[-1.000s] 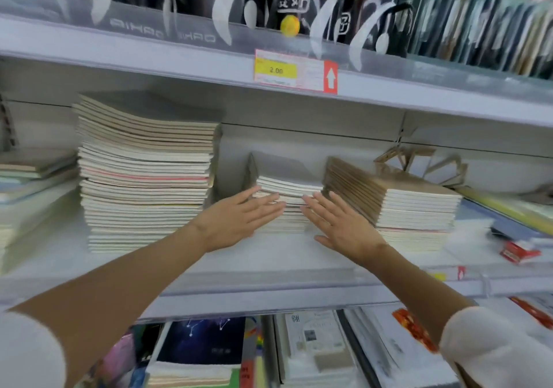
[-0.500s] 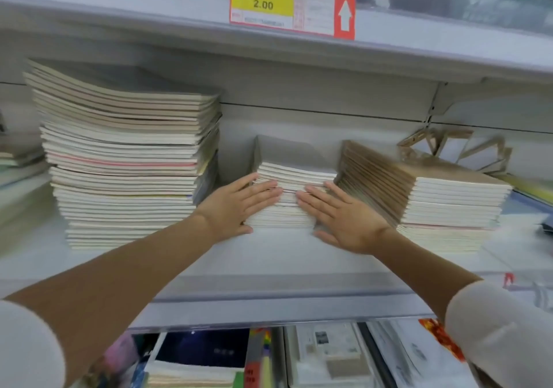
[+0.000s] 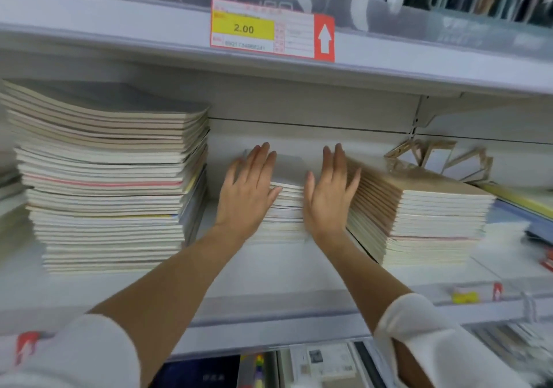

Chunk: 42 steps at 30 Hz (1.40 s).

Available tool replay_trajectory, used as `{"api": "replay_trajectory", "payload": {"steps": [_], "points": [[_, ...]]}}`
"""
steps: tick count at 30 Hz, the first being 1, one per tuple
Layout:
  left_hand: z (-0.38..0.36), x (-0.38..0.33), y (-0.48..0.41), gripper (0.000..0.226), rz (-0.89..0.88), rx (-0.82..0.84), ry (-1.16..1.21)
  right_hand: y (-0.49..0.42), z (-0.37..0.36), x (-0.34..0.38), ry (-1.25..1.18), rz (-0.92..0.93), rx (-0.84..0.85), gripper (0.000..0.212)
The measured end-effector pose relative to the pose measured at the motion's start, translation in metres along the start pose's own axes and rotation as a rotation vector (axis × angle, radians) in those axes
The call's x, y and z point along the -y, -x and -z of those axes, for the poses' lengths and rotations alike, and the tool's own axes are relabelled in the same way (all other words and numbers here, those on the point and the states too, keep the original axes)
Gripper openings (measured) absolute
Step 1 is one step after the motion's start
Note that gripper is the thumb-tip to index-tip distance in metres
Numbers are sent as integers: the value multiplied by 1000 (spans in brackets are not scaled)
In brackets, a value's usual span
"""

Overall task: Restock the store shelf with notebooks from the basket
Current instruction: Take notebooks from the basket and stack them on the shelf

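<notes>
Hands flank the short middle stack point(image 3: 285, 208) at frame centre: left hand point(image 3: 247, 194) and right hand point(image 3: 329, 199), fingers straight, press its sides, seemingly squaring it between taller piles.

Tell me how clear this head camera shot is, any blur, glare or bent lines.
Head view: the price tag is sharp, 2.00 readable; the left hand, right hand and middle notebook stack look motion-smeared; the tall left stack softens toward the frame edge; the upper shelf edge bows, wide-angle distortion; lighting is even, with pale reflections on the clear guard.
</notes>
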<state>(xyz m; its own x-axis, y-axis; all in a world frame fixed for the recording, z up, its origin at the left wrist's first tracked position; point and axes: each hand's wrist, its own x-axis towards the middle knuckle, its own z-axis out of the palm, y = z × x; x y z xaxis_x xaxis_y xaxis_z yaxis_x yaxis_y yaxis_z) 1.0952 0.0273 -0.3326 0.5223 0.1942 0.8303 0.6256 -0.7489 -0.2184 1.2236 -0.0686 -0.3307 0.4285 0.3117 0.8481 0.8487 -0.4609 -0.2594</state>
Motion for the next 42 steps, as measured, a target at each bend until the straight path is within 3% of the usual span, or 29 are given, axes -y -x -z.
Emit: {"api": "replay_trajectory", "payload": {"steps": [5,10,15,18,21,24,28,32,34,36,37,39,40,42], "points": [[-27,-7,0,72,244,-26,77,1,-33,2,-29,-76,-91,52],[-29,-6,-2,77,297,16,91,0,-41,3,-4,-79,-140,52],[-25,-7,-1,75,348,152,191,0,-35,7,0,-106,-2,53],[-17,-7,1,75,368,184,345,1,-21,3,-196,-92,130,56],[-8,-12,1,83,479,167,796,5,-6,-5,-620,-272,236,59],[0,-18,-1,67,661,151,1092,11,3,-9,-853,-521,294,33],[10,-17,-1,51,828,203,1188,7,-3,-4,-1011,-795,409,29],[16,-12,0,55,821,260,1227,1,-8,-3,-989,-863,454,31],[18,-7,2,64,765,355,1240,1,-1,-8,-981,-779,509,38],[22,3,7,94,650,420,1108,7,6,-19,-932,-578,555,57],[25,9,9,113,540,437,901,11,9,-27,-801,-441,551,80],[25,19,13,134,211,413,368,16,18,-41,-255,-105,514,119],[23,20,17,139,31,365,167,20,23,-43,24,95,449,128],[17,20,24,140,-235,317,-66,27,24,-41,287,407,353,134]]}}
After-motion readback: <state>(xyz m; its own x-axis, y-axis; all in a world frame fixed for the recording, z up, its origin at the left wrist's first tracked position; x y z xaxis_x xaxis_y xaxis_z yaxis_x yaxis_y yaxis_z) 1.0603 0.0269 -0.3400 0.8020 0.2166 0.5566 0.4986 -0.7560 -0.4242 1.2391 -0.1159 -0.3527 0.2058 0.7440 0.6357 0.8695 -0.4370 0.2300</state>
